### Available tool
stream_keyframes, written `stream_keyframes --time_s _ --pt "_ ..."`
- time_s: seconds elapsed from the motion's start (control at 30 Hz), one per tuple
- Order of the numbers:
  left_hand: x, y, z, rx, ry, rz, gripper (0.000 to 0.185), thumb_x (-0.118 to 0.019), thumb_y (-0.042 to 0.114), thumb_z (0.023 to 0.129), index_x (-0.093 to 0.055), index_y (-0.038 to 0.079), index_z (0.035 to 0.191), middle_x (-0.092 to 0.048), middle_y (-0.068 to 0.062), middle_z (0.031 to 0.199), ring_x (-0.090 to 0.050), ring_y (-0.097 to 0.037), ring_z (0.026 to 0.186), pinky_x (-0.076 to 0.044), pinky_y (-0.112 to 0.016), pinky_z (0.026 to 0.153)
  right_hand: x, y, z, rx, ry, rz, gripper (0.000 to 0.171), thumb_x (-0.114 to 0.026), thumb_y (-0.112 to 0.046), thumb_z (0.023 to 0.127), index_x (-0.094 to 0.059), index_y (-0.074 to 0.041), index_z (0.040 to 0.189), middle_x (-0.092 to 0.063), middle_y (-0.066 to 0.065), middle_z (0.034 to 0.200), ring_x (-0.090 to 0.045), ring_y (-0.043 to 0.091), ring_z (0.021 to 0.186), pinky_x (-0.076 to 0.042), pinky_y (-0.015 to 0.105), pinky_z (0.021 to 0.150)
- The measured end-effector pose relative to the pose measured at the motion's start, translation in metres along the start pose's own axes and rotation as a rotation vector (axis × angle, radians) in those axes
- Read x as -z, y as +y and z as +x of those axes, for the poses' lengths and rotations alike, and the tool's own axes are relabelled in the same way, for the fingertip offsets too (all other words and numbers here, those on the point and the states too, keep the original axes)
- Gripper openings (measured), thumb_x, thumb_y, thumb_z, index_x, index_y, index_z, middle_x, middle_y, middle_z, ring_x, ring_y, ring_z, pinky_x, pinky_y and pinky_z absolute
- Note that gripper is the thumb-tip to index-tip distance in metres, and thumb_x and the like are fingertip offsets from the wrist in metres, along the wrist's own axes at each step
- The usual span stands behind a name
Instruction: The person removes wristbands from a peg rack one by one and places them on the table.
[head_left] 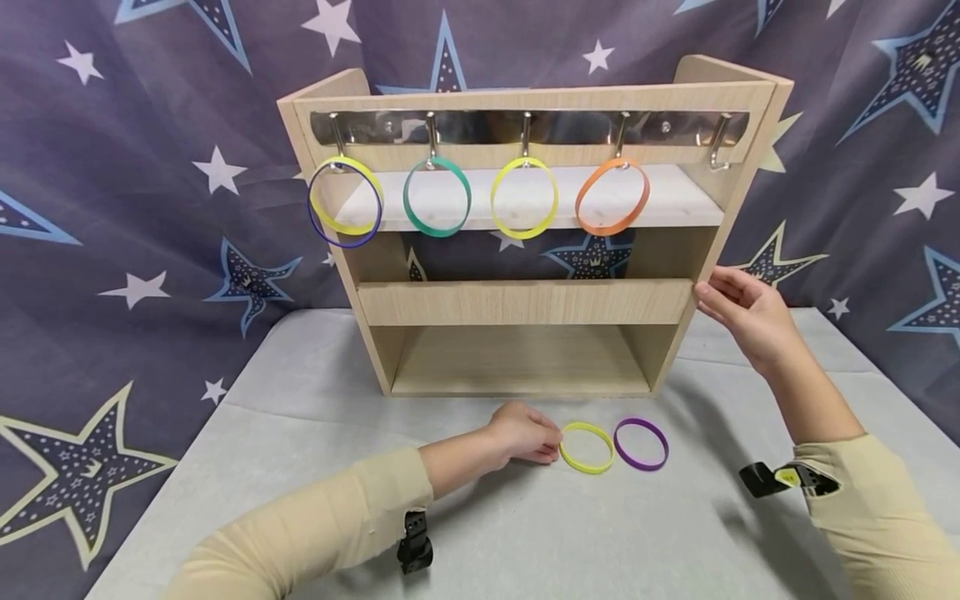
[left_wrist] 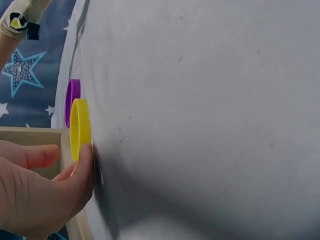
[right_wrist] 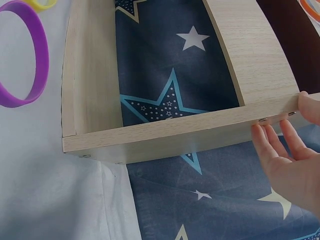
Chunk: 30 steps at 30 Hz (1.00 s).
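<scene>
Left hand: our curled fingertips touch the flat yellow silicone ring on the grey tabletop.
Right hand: our straight, spread fingers steady the light wooden hook rack.

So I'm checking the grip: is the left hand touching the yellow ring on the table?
Touching. In the left wrist view, the left hand's fingertip rests against the yellow ring.

We see a yellow ring lying flat on the grey-covered desk before the wooden rack, just touching a purple ring beside it; our left hand's fingers touch the yellow ring's edge.
</scene>
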<state>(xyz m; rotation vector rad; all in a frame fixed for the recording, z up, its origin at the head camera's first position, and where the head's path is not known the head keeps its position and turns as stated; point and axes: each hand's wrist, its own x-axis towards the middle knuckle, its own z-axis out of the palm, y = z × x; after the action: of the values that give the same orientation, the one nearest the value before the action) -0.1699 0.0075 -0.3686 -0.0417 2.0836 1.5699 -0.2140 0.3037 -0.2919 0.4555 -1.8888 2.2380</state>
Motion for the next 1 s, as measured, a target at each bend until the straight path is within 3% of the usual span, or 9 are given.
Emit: stream_keyframes --time_s 0.17,0.33,0.7,0.87,1.0 --pt "0.005 -0.001 -0.002 -0.027 -0.054 0.022 0.017 -0.065 -0.001 0.086 -0.068 -0.010 0.100 -0.073 -0.024 0.091 -0.063 -0.009 0.064 -0.063 -0.027 0.072 0.000 0.001 0.000 0.012 0.000 0.019 0.026 -0.056 0.006 0.092 -0.067 -0.014 0.103 -0.067 -0.006 0.092 -0.066 0.001 0.087 -0.058 0.012 0.079" --pt "0.010 0.002 -0.004 -0.013 -0.094 0.047 0.019 -0.065 0.000 0.085 -0.068 -0.009 0.102 -0.072 -0.016 0.085 -0.062 -0.008 0.065 -0.063 -0.026 0.073 0.001 0.000 -0.001 0.007 0.007 0.004 0.026 -0.056 0.006 0.092 -0.066 -0.015 0.104 -0.067 -0.007 0.093 -0.065 0.001 0.087 -0.057 0.012 0.079" --pt "0.021 0.014 -0.006 -0.026 -0.120 0.076 0.023 -0.061 0.003 0.088 -0.065 -0.008 0.107 -0.071 -0.025 0.105 -0.062 -0.008 0.070 -0.062 -0.025 0.072 0.002 -0.001 -0.001 0.003 0.008 -0.003 0.027 -0.056 0.005 0.092 -0.066 -0.016 0.105 -0.067 -0.007 0.094 -0.066 0.000 0.087 -0.057 0.011 0.079" --pt "0.029 0.025 -0.009 -0.065 -0.135 0.078 0.024 -0.057 0.006 0.091 -0.064 -0.008 0.111 -0.068 -0.025 0.114 -0.071 -0.022 0.092 -0.061 -0.030 0.083 0.001 -0.001 -0.001 -0.006 0.006 -0.014 0.025 -0.057 0.004 0.092 -0.065 -0.016 0.104 -0.066 -0.007 0.093 -0.065 0.000 0.087 -0.057 0.011 0.079" --pt "0.036 0.038 -0.014 -0.082 -0.155 0.042 0.029 -0.052 0.008 0.096 -0.059 -0.010 0.118 -0.063 -0.027 0.122 -0.064 -0.035 0.115 -0.057 -0.038 0.097 0.000 -0.002 0.000 -0.009 0.011 -0.024 0.024 -0.058 0.003 0.092 -0.065 -0.017 0.104 -0.065 -0.007 0.093 -0.065 0.000 0.087 -0.057 0.011 0.079"
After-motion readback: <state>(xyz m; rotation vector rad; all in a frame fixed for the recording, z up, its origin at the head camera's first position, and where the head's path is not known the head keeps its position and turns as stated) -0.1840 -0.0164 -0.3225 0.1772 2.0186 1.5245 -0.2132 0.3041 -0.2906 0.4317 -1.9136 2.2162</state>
